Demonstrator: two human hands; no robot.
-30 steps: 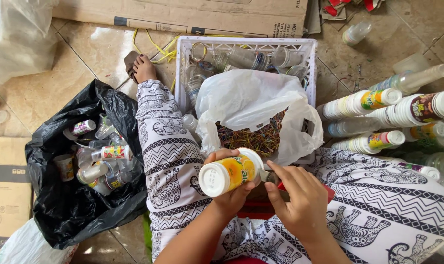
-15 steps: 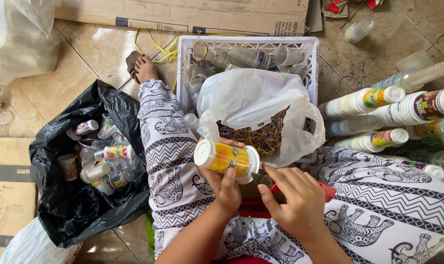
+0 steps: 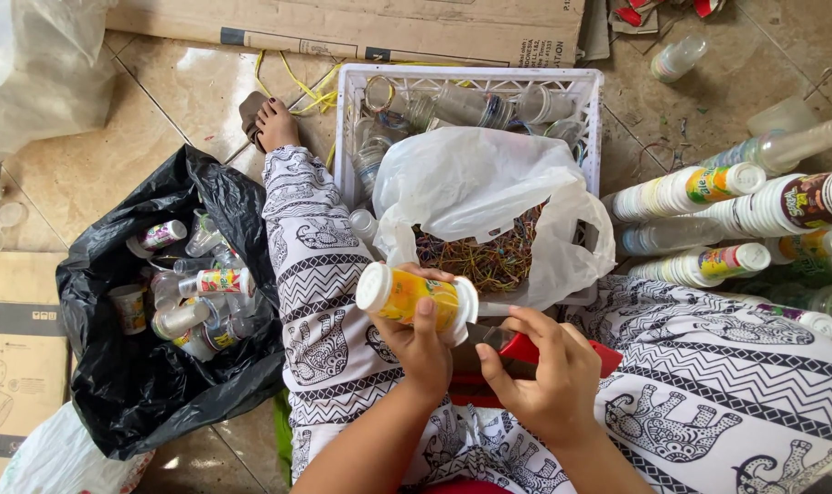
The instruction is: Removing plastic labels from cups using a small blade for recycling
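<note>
My left hand (image 3: 422,352) grips a small plastic cup (image 3: 407,295) with a yellow label, held on its side over my lap. My right hand (image 3: 537,373) holds a red-handled cutter (image 3: 526,348), its blade at the cup's wide rim. Just beyond the cup lies an open white plastic bag (image 3: 471,197) with a tangle of thin coloured strips (image 3: 478,260) inside. My patterned trouser legs stretch out to either side, and one bare foot (image 3: 275,123) rests on the tiled floor.
A black bag (image 3: 151,384) at left holds several labelled cups. A white crate (image 3: 464,84) behind the white bag holds clear cups. Stacks of nested cups (image 3: 709,187) lie at right. Flattened cardboard (image 3: 361,27) lines the top edge.
My left hand has turned the cup, swinging its narrow end to the left. My right hand has brought the cutter's blade up to the cup's rim.
</note>
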